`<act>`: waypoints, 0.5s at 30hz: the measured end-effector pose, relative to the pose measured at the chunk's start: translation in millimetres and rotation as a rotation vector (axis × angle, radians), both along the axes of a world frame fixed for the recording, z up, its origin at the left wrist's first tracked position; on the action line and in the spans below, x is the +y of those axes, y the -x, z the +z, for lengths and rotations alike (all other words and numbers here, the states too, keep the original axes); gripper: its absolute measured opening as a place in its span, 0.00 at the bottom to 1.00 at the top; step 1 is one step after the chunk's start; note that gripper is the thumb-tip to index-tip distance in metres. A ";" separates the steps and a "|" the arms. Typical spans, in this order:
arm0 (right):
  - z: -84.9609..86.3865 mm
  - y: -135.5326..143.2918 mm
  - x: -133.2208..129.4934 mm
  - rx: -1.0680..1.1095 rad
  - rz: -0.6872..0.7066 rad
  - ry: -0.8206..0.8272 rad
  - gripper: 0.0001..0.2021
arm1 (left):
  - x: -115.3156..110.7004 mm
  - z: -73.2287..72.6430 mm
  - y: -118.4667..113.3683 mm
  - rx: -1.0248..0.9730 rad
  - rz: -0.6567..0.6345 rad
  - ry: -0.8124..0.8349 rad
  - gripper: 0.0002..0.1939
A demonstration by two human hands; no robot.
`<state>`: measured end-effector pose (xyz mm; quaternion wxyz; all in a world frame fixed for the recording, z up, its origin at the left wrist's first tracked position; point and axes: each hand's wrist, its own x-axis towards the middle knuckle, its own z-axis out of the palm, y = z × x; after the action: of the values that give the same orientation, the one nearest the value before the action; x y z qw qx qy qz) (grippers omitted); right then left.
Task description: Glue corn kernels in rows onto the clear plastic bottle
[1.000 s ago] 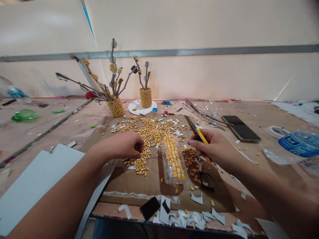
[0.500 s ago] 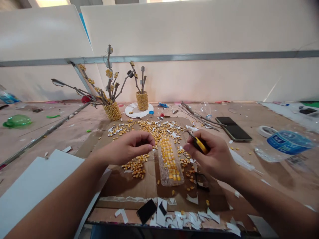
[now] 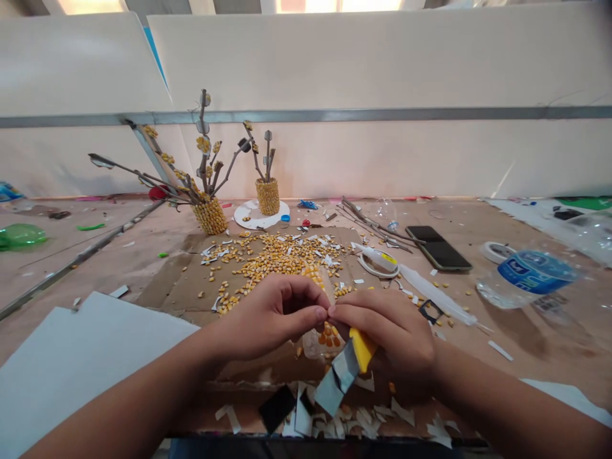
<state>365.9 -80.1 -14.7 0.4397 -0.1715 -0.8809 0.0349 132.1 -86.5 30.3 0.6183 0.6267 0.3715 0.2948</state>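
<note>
My left hand (image 3: 287, 312) is closed in a pinch, its thumb and forefinger tips meeting my right fingertips. Anything between those tips is too small to make out. Held in my right hand (image 3: 392, 328) is a yellow-handled tool (image 3: 347, 370), its flat grey part slanting down toward the front edge; its exact kind is unclear. Beneath both hands lies a clear plastic piece (image 3: 315, 346) covered with rows of corn kernels (image 3: 329, 336), mostly hidden by my fingers. Loose corn kernels (image 3: 268, 258) and white paper scraps are heaped on the cardboard (image 3: 162, 280) behind.
Two kernel-covered pots (image 3: 209, 217) with twigs stand at the back, one on a white disc (image 3: 243, 217). At right are a phone (image 3: 440, 247), a plastic bottle (image 3: 530, 274) and bare twigs (image 3: 373, 223). White sheets (image 3: 90, 357) lie left; paper scraps (image 3: 354, 424) litter the front edge.
My hands have come together over the plastic piece, the left moving right and the right moving left and nearer. The yellow-handled tool has swung to point down toward the front edge.
</note>
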 end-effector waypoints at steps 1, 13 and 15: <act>-0.9 0.0 -0.5 -0.001 -0.011 -0.009 0.13 | 0.0 -1.6 -0.7 -0.014 0.011 0.023 0.13; 7.4 3.2 10.9 -0.039 -0.231 0.040 0.31 | 0.5 -6.6 0.8 -0.224 0.174 0.082 0.21; 6.3 2.4 11.7 -0.067 -0.236 0.056 0.30 | 0.2 -5.6 1.2 -0.237 0.151 0.084 0.22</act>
<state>363.4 -68.4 -8.4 0.4061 -0.2871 -0.8676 0.0020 131.0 -86.3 24.7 0.6596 0.5313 0.3541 0.3966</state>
